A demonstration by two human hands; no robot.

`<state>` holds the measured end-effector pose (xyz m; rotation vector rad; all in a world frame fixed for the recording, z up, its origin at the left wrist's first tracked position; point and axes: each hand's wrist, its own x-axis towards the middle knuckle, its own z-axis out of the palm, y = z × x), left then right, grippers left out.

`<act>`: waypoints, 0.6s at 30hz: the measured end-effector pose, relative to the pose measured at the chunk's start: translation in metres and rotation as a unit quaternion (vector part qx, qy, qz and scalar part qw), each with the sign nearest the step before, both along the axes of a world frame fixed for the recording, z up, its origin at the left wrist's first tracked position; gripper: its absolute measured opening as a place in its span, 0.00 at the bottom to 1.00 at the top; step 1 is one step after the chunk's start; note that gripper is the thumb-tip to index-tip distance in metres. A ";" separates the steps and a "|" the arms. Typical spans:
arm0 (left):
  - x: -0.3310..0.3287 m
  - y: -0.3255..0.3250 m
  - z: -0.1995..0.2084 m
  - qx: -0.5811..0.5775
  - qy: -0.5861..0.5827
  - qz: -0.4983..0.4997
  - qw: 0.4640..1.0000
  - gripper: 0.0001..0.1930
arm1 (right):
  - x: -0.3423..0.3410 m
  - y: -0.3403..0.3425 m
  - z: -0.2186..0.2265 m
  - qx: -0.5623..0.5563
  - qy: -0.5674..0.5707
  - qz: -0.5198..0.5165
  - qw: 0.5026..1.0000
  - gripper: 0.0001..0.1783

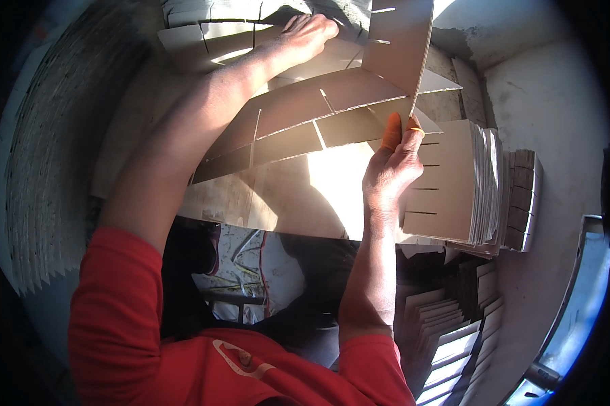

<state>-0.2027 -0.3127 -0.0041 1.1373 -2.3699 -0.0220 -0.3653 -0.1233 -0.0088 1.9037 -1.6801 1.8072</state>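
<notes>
My right hand (394,169) pinches the slotted cardboard divider strips where they meet, with orange covers on its thumb and a finger. Two long brown strips (318,98) run side by side to the left from that grip, above the table. A cross piece of slotted cardboard (398,47) rises upright from their right end. My left arm stretches to the far side, where my left hand (310,34) is curled closed beside slotted cardboard pieces (230,42). Its fingertips point away, so what they hold, if anything, is hidden.
A thick stack of slotted cardboard sheets (444,183) stands at the table's right edge, with another bundle (521,199) beyond it. Tall cardboard stacks (61,149) line the left side. More pieces (447,338) stand below right. Sunlight glares on the wooden table (285,210).
</notes>
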 end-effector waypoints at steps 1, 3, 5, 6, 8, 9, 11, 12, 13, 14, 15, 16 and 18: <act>-0.001 -0.001 0.001 0.014 -0.013 0.009 1.000 0.05 | -0.001 0.003 0.002 0.008 0.039 -0.011 0.999 0.10; -0.002 -0.001 -0.001 0.032 -0.028 0.015 0.999 0.07 | 0.000 0.010 0.000 0.038 0.077 -0.044 0.995 0.10; 0.007 0.002 0.008 0.028 -0.040 0.019 0.999 0.06 | 0.007 0.012 0.004 0.066 0.028 -0.038 0.997 0.09; 0.004 0.006 0.010 0.029 -0.025 0.003 0.999 0.06 | 0.006 0.012 0.000 0.088 -0.029 -0.027 0.995 0.11; -0.001 0.016 0.015 0.031 0.005 -0.030 0.999 0.06 | 0.003 0.014 -0.002 0.110 -0.070 -0.026 0.991 0.14; -0.002 0.016 0.014 0.007 0.015 -0.044 0.999 0.06 | 0.004 0.015 0.000 0.110 -0.056 -0.030 0.992 0.14; -0.004 0.017 0.012 -0.040 0.035 -0.072 0.996 0.05 | 0.006 0.016 0.002 0.107 -0.029 -0.045 0.993 0.13; -0.006 0.017 0.008 -0.072 0.055 -0.076 0.993 0.05 | 0.007 0.016 0.002 0.104 -0.015 -0.057 0.993 0.13; -0.007 0.017 0.004 -0.105 0.076 -0.080 0.988 0.05 | 0.007 0.016 0.002 0.100 -0.002 -0.068 0.993 0.13; -0.007 0.017 0.001 -0.137 0.096 -0.083 0.982 0.07 | 0.008 0.018 0.004 0.112 0.008 -0.075 0.991 0.13; -0.007 0.022 0.005 -0.126 0.062 -0.074 0.987 0.06 | 0.007 0.020 0.005 0.125 0.020 -0.086 0.988 0.13; -0.009 0.026 0.005 -0.137 0.071 -0.083 0.985 0.06 | 0.006 0.021 0.006 0.138 0.032 -0.095 0.985 0.13; -0.012 0.032 0.007 -0.158 0.088 -0.098 0.979 0.07 | 0.004 0.021 0.005 0.135 0.025 -0.091 0.986 0.11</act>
